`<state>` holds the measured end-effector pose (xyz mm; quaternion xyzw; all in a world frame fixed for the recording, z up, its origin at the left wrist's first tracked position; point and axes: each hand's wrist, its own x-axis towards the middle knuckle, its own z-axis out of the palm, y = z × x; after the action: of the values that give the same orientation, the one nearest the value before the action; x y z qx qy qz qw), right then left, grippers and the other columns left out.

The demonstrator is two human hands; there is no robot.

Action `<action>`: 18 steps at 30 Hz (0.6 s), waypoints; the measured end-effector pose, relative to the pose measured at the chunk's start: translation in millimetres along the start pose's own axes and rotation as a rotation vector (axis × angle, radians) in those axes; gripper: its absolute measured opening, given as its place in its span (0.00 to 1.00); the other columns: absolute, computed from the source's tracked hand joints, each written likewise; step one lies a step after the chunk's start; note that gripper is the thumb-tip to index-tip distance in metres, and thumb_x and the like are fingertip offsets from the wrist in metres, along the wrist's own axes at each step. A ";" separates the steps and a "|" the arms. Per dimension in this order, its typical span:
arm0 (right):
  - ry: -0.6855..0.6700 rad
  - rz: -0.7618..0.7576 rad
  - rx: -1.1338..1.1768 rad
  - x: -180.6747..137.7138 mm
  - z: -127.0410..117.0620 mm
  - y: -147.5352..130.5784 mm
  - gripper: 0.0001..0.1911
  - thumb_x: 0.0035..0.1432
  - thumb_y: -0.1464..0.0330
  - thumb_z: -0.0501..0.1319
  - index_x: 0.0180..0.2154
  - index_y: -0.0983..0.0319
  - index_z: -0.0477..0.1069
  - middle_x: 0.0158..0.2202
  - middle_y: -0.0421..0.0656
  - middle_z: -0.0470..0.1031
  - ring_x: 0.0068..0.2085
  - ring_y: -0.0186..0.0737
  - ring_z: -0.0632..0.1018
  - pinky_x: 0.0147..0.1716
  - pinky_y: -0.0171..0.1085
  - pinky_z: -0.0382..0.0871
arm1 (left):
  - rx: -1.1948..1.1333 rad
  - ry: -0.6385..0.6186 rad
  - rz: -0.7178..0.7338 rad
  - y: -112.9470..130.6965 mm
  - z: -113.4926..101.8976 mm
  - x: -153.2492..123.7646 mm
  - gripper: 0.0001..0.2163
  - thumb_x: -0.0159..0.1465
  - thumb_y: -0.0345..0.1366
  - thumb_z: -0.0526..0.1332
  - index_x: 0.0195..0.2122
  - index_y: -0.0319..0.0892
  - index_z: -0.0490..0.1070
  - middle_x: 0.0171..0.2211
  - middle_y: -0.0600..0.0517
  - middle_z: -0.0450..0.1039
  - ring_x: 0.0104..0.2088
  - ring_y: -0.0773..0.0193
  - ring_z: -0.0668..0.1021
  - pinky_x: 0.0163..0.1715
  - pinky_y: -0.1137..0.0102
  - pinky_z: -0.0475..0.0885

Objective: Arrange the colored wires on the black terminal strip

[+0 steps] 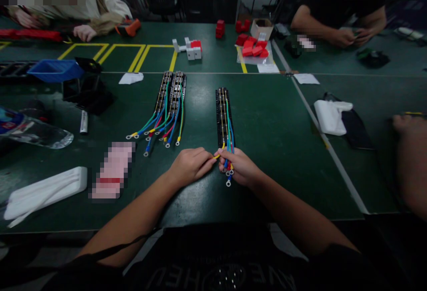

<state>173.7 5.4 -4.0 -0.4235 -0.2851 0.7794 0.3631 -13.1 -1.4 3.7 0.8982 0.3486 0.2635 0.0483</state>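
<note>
A black terminal strip (221, 113) lies lengthwise on the green table, with coloured wires running down it toward me. My right hand (240, 166) is closed around the bundle of loose wire ends (228, 168), whose ring terminals hang out below the fingers. My left hand (188, 164) pinches a single yellow wire (216, 156) right beside the right hand's fingers. Two more wired terminal strips (171, 97) lie side by side to the left, their coloured wires fanned out on the table.
White folded cloth (43, 191) and a plastic bottle (33, 131) lie at the left, with a blue bin (55, 69) behind. Red blocks (251, 47) sit at the back. Other people's hands work at the far left, far right and right edge (408, 148). A white rag (330, 115) lies right.
</note>
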 end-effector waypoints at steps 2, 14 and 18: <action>-0.004 -0.002 0.000 0.4 -0.7 0.7 0.10 0.55 0.64 0.63 0.30 0.65 0.71 0.18 0.35 0.67 0.18 0.28 0.70 0.18 0.29 0.61 | 0.006 -0.002 0.000 -0.2 0.2 -0.3 0.10 0.68 0.37 0.54 0.35 0.39 0.72 0.26 0.53 0.69 0.25 0.69 0.70 0.27 0.73 0.64; -0.006 0.005 -0.035 2.1 -3.8 4.5 0.13 0.52 0.61 0.66 0.27 0.64 0.69 0.17 0.36 0.68 0.18 0.29 0.71 0.18 0.29 0.62 | -0.171 0.034 -0.086 6.1 -5.5 5.7 0.11 0.67 0.36 0.55 0.31 0.38 0.71 0.24 0.54 0.70 0.24 0.71 0.71 0.26 0.75 0.65; -0.026 0.010 -0.055 0.5 -3.1 2.6 0.17 0.51 0.59 0.67 0.23 0.64 0.66 0.16 0.36 0.67 0.17 0.28 0.70 0.17 0.29 0.61 | -0.178 0.069 -0.098 5.9 -5.6 4.7 0.09 0.65 0.37 0.58 0.32 0.38 0.74 0.23 0.54 0.70 0.23 0.72 0.71 0.24 0.76 0.64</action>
<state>175.4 4.7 -7.7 -0.4245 -0.3088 0.7786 0.3437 -9.5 -3.3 12.1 0.8626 0.3687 0.3216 0.1287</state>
